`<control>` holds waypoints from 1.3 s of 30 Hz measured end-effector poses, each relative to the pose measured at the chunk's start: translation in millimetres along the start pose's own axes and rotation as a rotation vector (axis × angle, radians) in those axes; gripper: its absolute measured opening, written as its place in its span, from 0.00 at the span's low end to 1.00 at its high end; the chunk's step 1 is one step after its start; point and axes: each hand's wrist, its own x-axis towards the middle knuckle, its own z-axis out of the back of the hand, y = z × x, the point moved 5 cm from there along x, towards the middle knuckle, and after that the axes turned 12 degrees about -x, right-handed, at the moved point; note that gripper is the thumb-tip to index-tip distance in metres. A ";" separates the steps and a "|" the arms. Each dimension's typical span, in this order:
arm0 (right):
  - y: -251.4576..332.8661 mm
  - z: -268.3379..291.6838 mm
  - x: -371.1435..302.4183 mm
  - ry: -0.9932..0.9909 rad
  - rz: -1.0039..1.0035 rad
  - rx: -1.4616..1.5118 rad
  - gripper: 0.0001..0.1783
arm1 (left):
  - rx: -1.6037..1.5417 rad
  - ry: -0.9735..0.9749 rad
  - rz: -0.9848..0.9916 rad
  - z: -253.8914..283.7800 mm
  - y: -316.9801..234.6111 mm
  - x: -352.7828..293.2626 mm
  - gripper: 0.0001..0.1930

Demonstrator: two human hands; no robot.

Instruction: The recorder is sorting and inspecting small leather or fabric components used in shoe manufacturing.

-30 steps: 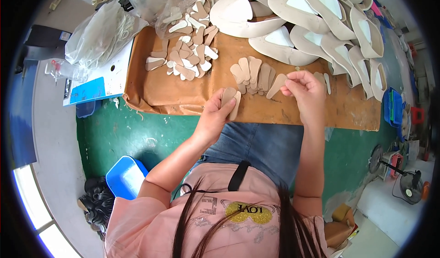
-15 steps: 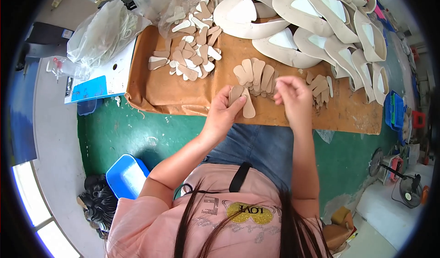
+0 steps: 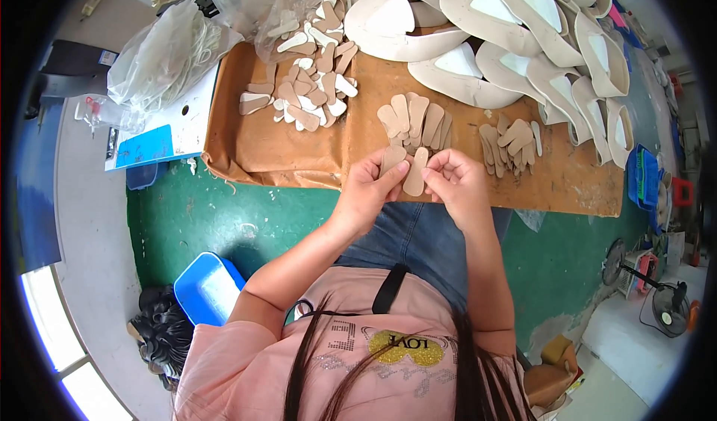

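Note:
Small tan, tongue-shaped shoe pads are what both hands hold, over the near edge of the table. In my left hand (image 3: 369,188), thumb and fingers are closed on a pad (image 3: 393,156). A second pad (image 3: 415,174) stands just to its right, its edge pinched by my right hand (image 3: 458,185). Whether my left fingertips also touch this second pad is hard to tell. Directly beyond them lies a fanned-out group of pads (image 3: 415,116), its near end partly hidden. A smaller pile of pads (image 3: 517,138) rests to the right of my right hand.
A loose heap of tan and white pads (image 3: 308,92) lies at the left of the brown-covered table (image 3: 276,148). Stacked beige shoe-shaped pieces (image 3: 478,85) fill the far right. Plastic bags (image 3: 168,59) sit at far left; a blue bin (image 3: 205,290) stands on the green floor.
My right hand has come left and down from beside the fanned pads to meet the left hand, and now pinches a pad. The left hand has shifted slightly right.

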 end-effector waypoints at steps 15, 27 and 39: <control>13.8 7.1 -4.5 0.023 0.066 0.132 0.04 | 0.161 0.112 0.071 3.1 6.4 -2.8 0.03; 0.9 12.7 -3.1 0.028 0.165 -0.098 0.03 | -0.223 0.102 0.149 4.8 -13.8 2.4 0.12; -6.1 21.8 -1.1 -0.067 -0.028 0.027 0.04 | -0.189 0.042 0.131 8.8 -8.2 2.0 0.14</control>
